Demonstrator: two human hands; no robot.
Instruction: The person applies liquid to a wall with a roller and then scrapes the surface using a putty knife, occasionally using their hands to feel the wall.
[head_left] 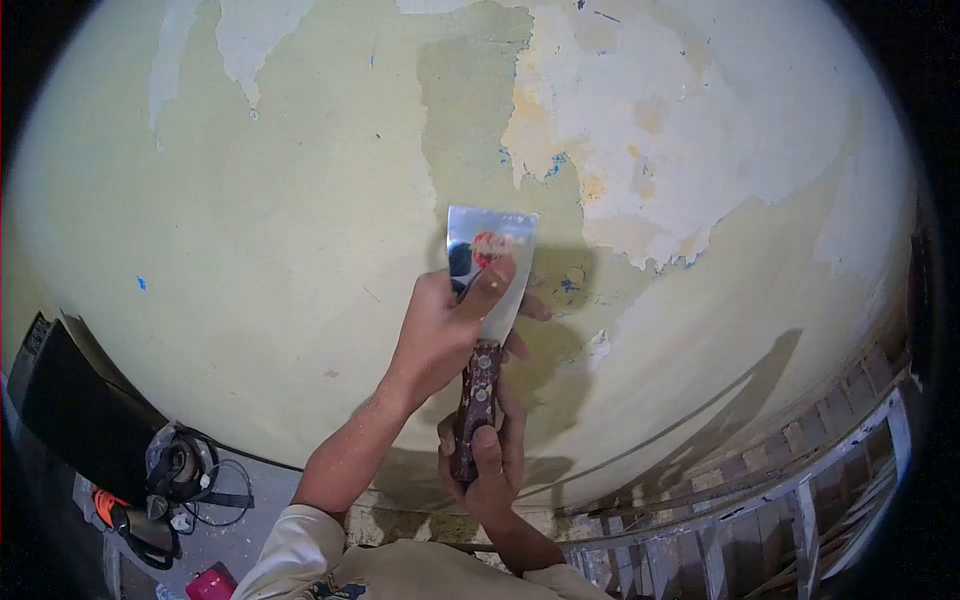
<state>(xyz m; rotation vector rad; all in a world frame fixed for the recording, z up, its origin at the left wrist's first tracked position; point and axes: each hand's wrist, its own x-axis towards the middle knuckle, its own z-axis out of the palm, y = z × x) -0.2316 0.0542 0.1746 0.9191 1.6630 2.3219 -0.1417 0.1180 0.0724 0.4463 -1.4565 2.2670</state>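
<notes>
A putty knife [505, 305] with a wide shiny blade and a dark brown riveted handle is held upright in front of the wall. My left hand [445, 325] pinches the blade, thumb across its face beside a red round mark, fingers behind it. Lower down, my right hand [490, 465] is closed around the handle, thumb on the front. Pale specks cling to the blade and handle. Behind them stands a pale yellow-green wall [270, 290], with a large ragged whitish patch [640, 130] at the upper right.
At the lower left, a dark panel [75, 420] leans near a grey surface [235, 525] bearing a cabled device [180, 465], an orange-and-black tool [125, 525] and a pink item [210, 584]. A white ladder-like frame [805, 530] and wooden slats [745, 555] occupy the lower right.
</notes>
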